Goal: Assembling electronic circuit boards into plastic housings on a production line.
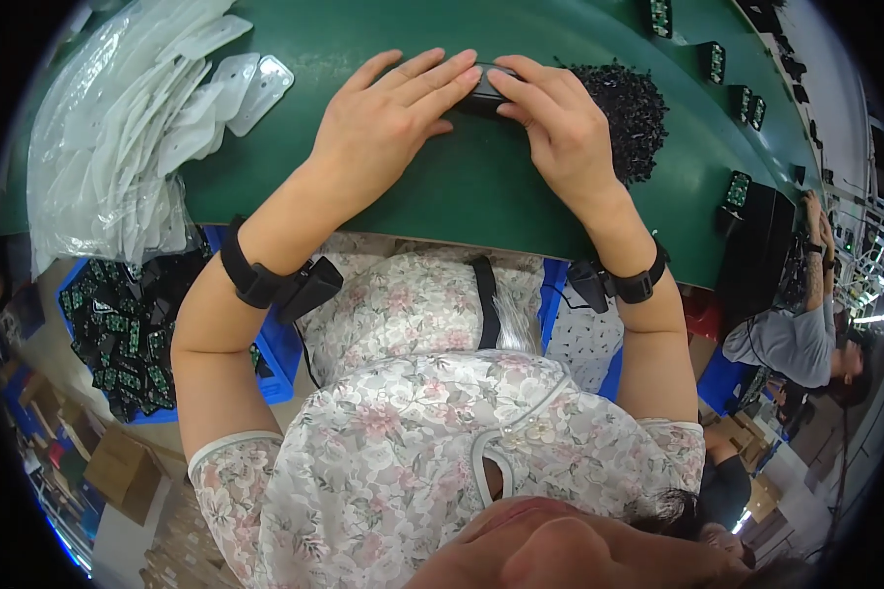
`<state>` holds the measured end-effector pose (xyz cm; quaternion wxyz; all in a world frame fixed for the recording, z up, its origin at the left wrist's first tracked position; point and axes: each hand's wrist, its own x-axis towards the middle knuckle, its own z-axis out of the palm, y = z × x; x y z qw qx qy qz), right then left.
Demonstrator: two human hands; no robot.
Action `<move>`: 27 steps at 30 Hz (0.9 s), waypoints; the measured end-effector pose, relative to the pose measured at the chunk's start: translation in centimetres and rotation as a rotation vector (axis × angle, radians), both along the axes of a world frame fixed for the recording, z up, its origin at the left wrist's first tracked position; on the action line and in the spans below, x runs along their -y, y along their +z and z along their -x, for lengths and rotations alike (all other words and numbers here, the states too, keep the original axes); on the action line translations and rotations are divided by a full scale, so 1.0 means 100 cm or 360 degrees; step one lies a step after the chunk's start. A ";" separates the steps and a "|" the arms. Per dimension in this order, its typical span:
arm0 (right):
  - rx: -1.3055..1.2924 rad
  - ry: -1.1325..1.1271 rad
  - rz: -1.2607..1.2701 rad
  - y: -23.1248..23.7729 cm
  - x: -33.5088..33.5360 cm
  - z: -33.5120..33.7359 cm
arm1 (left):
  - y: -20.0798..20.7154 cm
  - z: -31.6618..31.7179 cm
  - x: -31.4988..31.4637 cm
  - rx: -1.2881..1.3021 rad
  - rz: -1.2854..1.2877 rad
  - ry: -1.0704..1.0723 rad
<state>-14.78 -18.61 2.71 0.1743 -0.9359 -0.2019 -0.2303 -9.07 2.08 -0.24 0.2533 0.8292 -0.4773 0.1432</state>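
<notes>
White plates (211,106): far left of the black casing (484,88); many, translucent, round-cornered, some with small holes, fanned out over the green worktop (452,182) beside a clear bag (157,231).
Blue bin (284,358): left of the casing and nearer the wearer, below worktop level; heaped with green-and-black circuit boards (128,339).
Left hand (393,110): immediately left of the casing; fingers nearly straight, tips at its left end; whether this grip clasps or merely rests is unclear.
Casing position: over the worktop, between both hands.
Right hand (568,120): at the casing's right end; grip narrow, fingers bent about the casing, holding it.
Loose black parts (631,123): right of the casing, one dense pile close beside the right hand.
Spaced boards (714,63): farther right of the casing, green on black.
Black box (759,245): right of the casing, nearer the wearer.
Co-worker (791,344): farthest right, grey top.
Casing look: black, smooth, faintly glossy, rounded edge; mostly covered by fingers.
Casing markings: too hidden to read.
</notes>
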 end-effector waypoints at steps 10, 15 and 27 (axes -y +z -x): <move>-0.0960 0.0082 -0.1365 0.020 0.021 -0.022 | 0.018 -0.018 0.024 -0.1091 0.0499 0.0265; -0.0888 0.0010 -0.1184 0.024 0.018 -0.018 | 0.012 -0.010 0.026 -0.1522 0.0745 0.0189; -0.0613 0.0091 -0.1160 0.041 0.037 -0.109 | 0.028 0.000 0.004 -0.1235 0.0959 0.0183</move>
